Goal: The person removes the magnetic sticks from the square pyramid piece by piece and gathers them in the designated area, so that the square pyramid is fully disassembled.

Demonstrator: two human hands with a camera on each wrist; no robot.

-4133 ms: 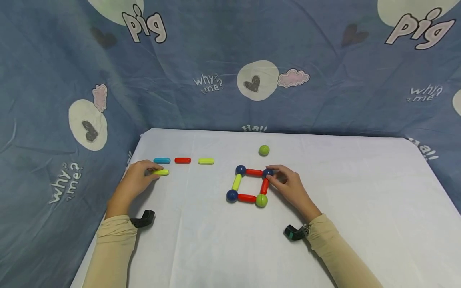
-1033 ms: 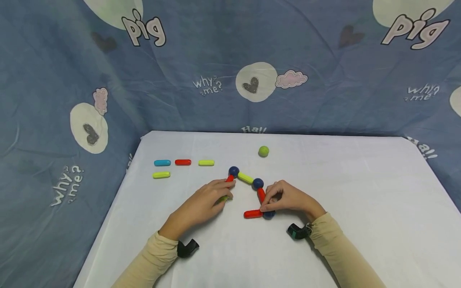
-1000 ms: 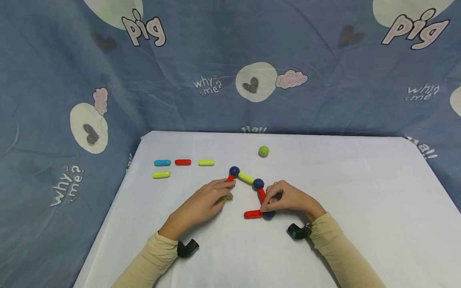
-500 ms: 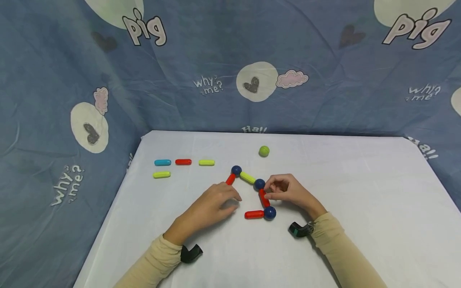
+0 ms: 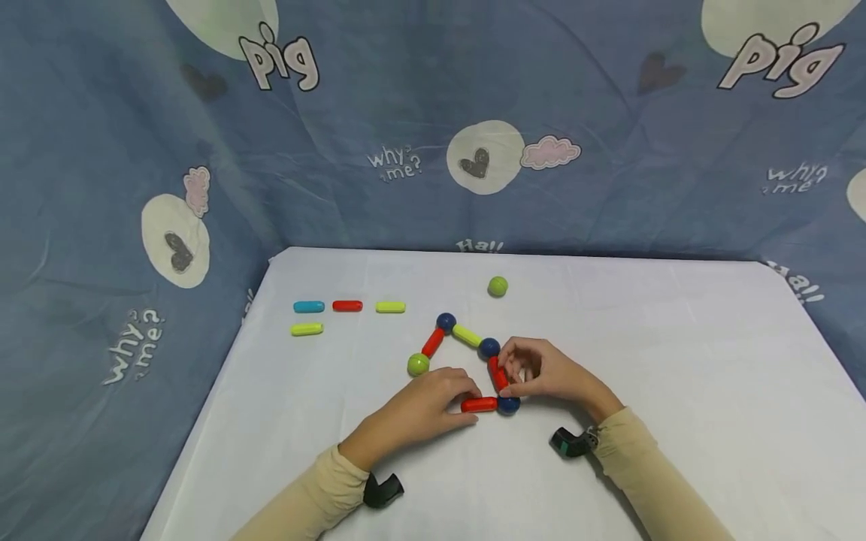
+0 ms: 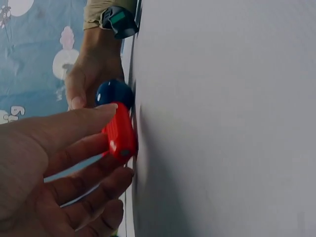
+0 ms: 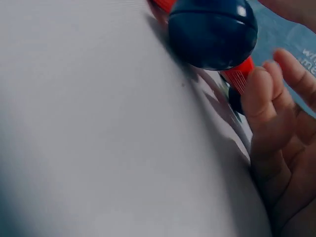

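In the head view, a bent chain runs from a green ball (image 5: 418, 364) through a red rod (image 5: 433, 343), blue ball (image 5: 446, 323), yellow rod (image 5: 467, 336), second blue ball (image 5: 489, 348) and upright red rod (image 5: 497, 373) to the near blue ball (image 5: 508, 406) and near red rod (image 5: 478, 405). My left hand (image 5: 422, 413) holds the near rod's free end between thumb and fingers; the left wrist view shows the thumb over this rod (image 6: 119, 133). My right hand (image 5: 551, 376) curls round the upright rod, thumb by the near blue ball (image 7: 212, 34).
At the back left lie a blue rod (image 5: 309, 306), a red rod (image 5: 348, 306) and two yellow rods (image 5: 390, 307). A loose green ball (image 5: 497, 286) sits behind the chain on the white table (image 5: 676, 361). A patterned blue cloth (image 5: 379, 210) hangs behind.
The earlier closed four-sided shape is now an open chain. My left hand has moved right, off the green ball's side, to the near red rod. My right hand has shifted down toward the near blue ball.
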